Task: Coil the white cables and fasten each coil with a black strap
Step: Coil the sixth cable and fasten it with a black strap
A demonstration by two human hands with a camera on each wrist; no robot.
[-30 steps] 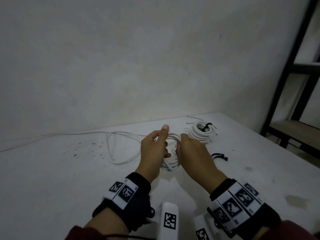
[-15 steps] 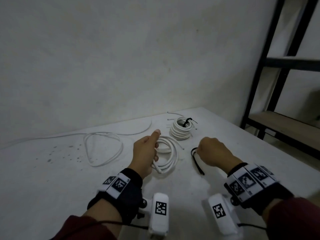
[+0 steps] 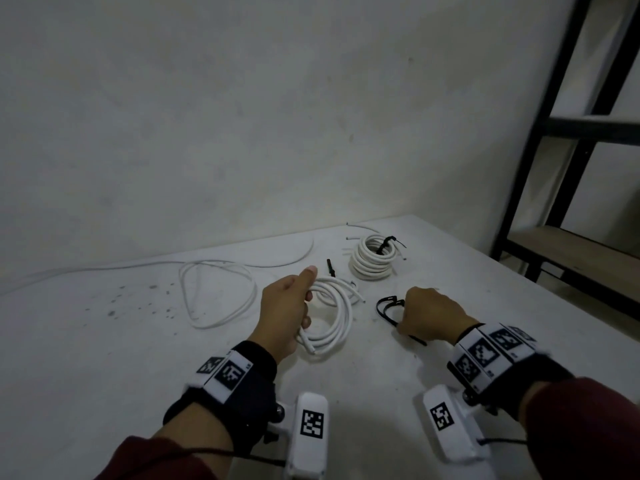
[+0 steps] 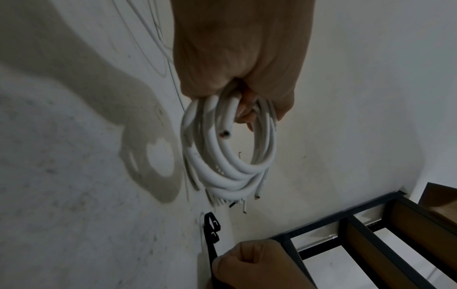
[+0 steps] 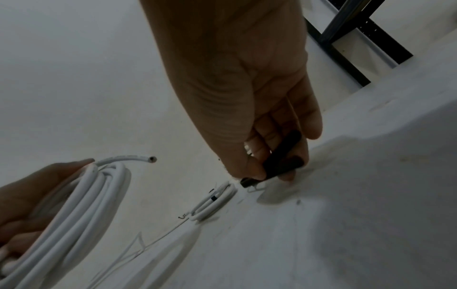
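Note:
My left hand grips a coil of white cable, held upright just above the table with its loose ends sticking out. To its right my right hand pinches a black strap lying on the table, thumb and fingers curled round it. A second white coil, bound with a black strap, lies farther back. A loose white cable sprawls in a loop at the left.
The white table is stained with dark spots at the left and ends at a plain wall behind. A short black piece lies near the bound coil. A black metal shelf rack stands off the table's right edge.
My right hand let go of the coil, moved right and took hold of the black strap on the table. The left hand kept the coil, lowering it slightly.

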